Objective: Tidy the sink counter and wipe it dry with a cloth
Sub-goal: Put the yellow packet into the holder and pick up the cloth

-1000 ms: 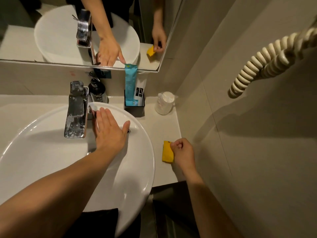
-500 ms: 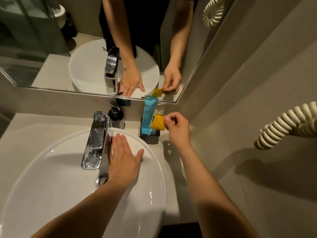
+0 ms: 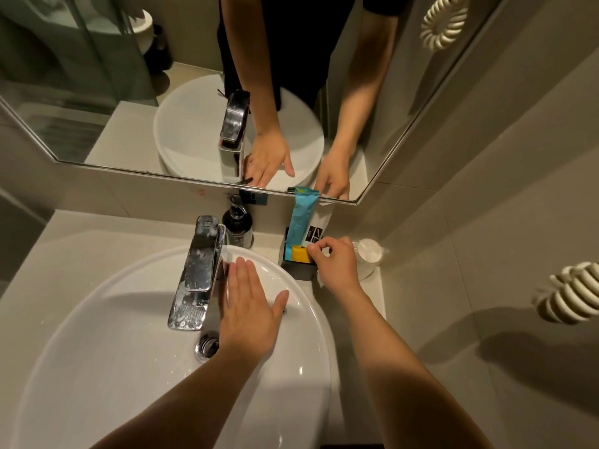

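Note:
My right hand [image 3: 335, 262] pinches a small yellow packet [image 3: 299, 254] and holds it in the mouth of a black holder box [image 3: 298, 270] at the back of the beige counter [image 3: 356, 296]. The box also holds a tall blue packet [image 3: 299, 218] and a white packet [image 3: 319, 226]. My left hand [image 3: 248, 306] lies flat, fingers apart, on the far rim of the white basin [image 3: 113, 335], just right of the chrome tap [image 3: 197, 270]. No cloth is in view.
A dark soap pump bottle [image 3: 238, 225] stands behind the tap. A clear plastic-wrapped cup [image 3: 368, 256] sits in the counter's right corner. The mirror [image 3: 194, 92] spans the back wall. A coiled white cord [image 3: 570, 293] hangs on the right wall.
My right hand lifted the yellow packet from the counter's front right and carried it back into the black holder box. My left hand stayed on the basin rim.

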Available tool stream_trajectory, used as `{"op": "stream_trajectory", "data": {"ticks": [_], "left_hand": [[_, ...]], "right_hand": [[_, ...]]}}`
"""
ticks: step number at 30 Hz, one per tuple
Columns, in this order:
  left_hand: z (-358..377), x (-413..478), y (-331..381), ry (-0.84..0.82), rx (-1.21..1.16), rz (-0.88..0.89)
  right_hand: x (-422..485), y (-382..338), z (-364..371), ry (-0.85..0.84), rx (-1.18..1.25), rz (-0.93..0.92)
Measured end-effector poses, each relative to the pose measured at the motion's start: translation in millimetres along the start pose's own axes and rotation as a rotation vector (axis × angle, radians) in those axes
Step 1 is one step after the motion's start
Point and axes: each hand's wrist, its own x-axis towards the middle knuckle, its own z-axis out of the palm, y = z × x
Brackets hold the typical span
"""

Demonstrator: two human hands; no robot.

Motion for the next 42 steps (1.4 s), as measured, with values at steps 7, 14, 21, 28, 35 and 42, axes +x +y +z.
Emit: {"op": "stream_trajectory", "data": {"ticks": [7,14,21,28,35,42], "left_hand": [[-3,-1,1,-0.018,-0.008,-0.003],[-2,-3,-1,-0.019,-0.002,0.013],[-14,0,-6,-0.18,-0.115,0.0],[-58,-42,-50,-0.356,-0.321,0.317],[-83,-93,-136,-0.49,-0.218,0.387],[-70,-136,-182,-0.845,0.072,0.315]], "right_hand": [[0,-3,4,0.033,0.004,0.015],[-7,-4,2,0.085,0.037,0.027],[-43,-18,-10,0.089,0.108,-0.033],[-117,-35,-5,-0.071,0.129,-0.083],[-203,-25,27,-0.433,-0.082,-0.098],[-265,-2,71,-0.84,-0.503,-0.004]]}}
